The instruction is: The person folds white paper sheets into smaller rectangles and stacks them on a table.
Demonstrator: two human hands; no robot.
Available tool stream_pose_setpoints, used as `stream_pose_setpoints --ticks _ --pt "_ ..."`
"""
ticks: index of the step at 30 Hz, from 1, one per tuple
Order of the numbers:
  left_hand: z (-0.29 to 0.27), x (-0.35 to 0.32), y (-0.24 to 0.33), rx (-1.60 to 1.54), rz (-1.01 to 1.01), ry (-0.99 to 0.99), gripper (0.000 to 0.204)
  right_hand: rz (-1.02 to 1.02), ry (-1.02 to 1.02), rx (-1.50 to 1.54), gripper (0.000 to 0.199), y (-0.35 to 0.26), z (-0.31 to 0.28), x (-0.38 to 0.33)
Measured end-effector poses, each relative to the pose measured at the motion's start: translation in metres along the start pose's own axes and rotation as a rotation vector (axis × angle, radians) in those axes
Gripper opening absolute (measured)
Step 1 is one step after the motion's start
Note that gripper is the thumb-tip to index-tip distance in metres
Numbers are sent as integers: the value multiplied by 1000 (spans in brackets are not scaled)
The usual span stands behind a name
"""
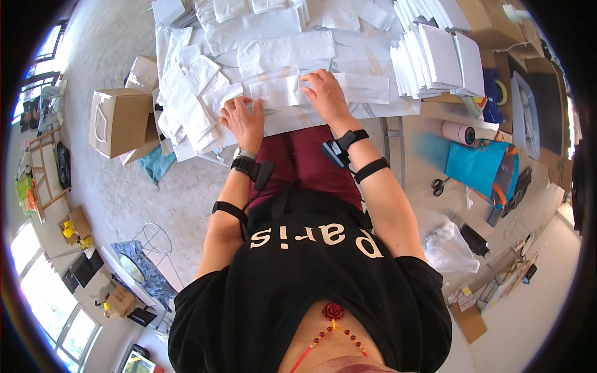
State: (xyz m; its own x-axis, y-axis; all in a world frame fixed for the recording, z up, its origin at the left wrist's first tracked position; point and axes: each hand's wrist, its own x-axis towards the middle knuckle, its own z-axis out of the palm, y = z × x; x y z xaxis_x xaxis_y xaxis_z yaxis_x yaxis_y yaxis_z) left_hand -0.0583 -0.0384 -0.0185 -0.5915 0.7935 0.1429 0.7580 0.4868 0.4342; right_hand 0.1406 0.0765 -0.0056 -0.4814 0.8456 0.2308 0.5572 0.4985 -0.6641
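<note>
lying lengthwise along the near edge of the table (286, 119), a clear, glossy strip (278, 91) runs left to right, its long axis following that edge. the right hand (326, 96) is nearer, fingers curled over its middle; whether they pinch it, i cannot tell. the left hand (244, 124), loosely spread with thumb apart, sits by its left end. creased, filmy white sleeves (189, 102) crowd the table's left side; flat, stiff-looking white stacks (435, 59) stand at its right.
</note>
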Motion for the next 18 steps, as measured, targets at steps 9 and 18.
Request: stream_pose_setpoints --ticks 9,18 --pt "9 4 -6 -44 -6 -30 26 28 -109 -46 41 12 9 -4" --pt "2 2 -2 6 -59 -29 30 -11 -97 -11 46 23 11 -9"
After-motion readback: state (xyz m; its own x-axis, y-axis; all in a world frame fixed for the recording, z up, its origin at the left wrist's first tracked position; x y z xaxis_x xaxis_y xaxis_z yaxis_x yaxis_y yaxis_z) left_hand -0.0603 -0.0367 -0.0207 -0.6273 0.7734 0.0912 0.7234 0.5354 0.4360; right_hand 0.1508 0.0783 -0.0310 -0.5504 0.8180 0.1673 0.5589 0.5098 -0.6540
